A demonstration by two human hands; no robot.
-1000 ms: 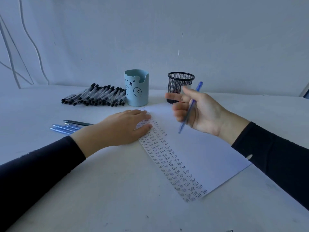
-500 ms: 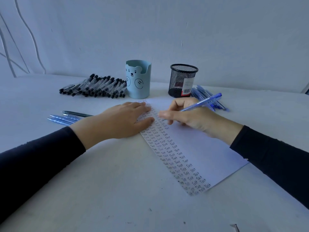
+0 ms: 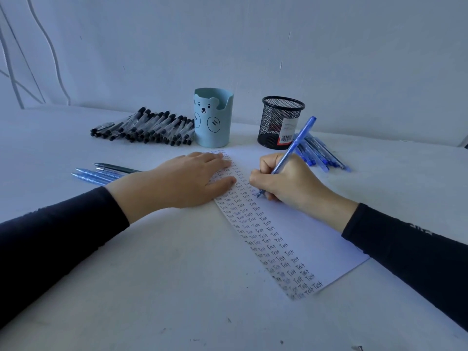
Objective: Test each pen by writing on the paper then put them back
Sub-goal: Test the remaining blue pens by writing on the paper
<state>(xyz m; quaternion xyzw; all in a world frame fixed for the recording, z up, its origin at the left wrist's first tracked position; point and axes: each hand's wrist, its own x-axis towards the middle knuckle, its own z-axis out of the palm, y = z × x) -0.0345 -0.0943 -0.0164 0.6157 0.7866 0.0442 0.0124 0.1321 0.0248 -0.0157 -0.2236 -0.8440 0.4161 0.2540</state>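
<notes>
A second ago the right hand [image 3: 291, 183] held the slim blue translucent plastic pen [image 3: 293, 148] raised above the white sheet of paper [image 3: 304, 231]. Now the tip rests on the page, just right of the columns of "Test", towards the sheet's far end. The grip is clamped on the barrel in a writing hold. The left hand [image 3: 187, 181] lies flat, grip apart, pressing the sheet's left edge to the white bench [image 3: 152, 287]. I judge this pen's test is under way; putting it back is not yet done.
</notes>
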